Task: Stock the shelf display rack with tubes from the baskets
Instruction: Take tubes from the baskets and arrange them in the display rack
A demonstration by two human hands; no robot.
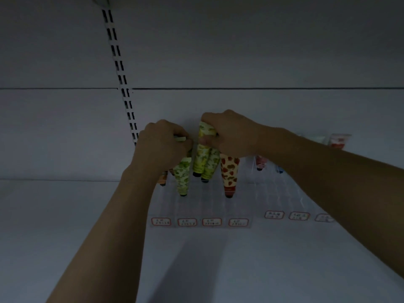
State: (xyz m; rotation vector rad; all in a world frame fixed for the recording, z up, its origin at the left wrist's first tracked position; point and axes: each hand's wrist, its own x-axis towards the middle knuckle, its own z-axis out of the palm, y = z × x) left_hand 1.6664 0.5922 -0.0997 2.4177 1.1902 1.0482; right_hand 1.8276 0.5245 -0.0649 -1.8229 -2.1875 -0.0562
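**Seating tubes in the clear rack**

Curling the right hand (229, 132) round the crimped tops of a bunch of yellow-green leaf-printed plastic tubes (200, 160), caps pointing down into the clear acrylic display rack (201, 206) on the white shelf (65, 215). Pinching, with the left hand (161, 145), the flat end of a darker green leaf-printed tube (183, 176) in the slot alongside. Leaving a red strawberry-printed tube (229, 171) seated to the right. Probably handling light and soft, denting under a squeeze; best taking hold at the stiff crimp, lowering cap-first.
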